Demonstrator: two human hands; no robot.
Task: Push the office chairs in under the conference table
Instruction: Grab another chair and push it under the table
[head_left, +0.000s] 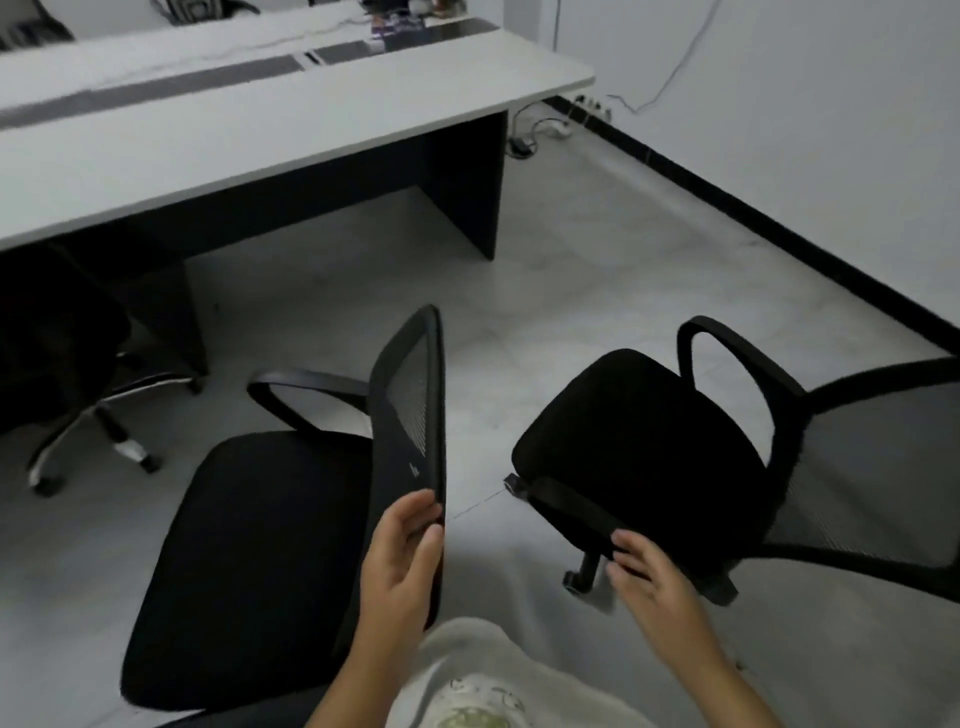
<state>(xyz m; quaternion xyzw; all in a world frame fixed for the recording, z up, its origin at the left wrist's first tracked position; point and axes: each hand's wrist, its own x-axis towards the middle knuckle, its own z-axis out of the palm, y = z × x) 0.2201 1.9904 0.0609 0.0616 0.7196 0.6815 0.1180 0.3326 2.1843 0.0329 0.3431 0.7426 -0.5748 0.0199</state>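
A: Where are the hands?

B: The left hand (402, 551) is wrapped around the top edge of the near chair's backrest (415, 415), fingers on one face and thumb on the other, so it is gripping that frame. The right hand (649, 571) rests on the near armrest (571, 512) of the second chair, fingers spread and flat over it; I cannot tell whether they curl around it.

A: And the chairs themselves?

B: The near chair (260, 561) stands on the floor at lower left, seat pointing toward the table, well out from under it. The second chair (644, 447) stands just to its right, turned sideways with its mesh back toward the right edge, also apart from the table.

A: Any others?

B: A third chair (78, 374) sits at the far left, mostly in shadow, its chrome base showing, tucked partly under the tabletop.

A: The table?

B: The conference table (260, 135) runs across the top, white with a dark strip down the middle and a dark end panel. Cables (545, 124) lie on the floor by the wall behind it.
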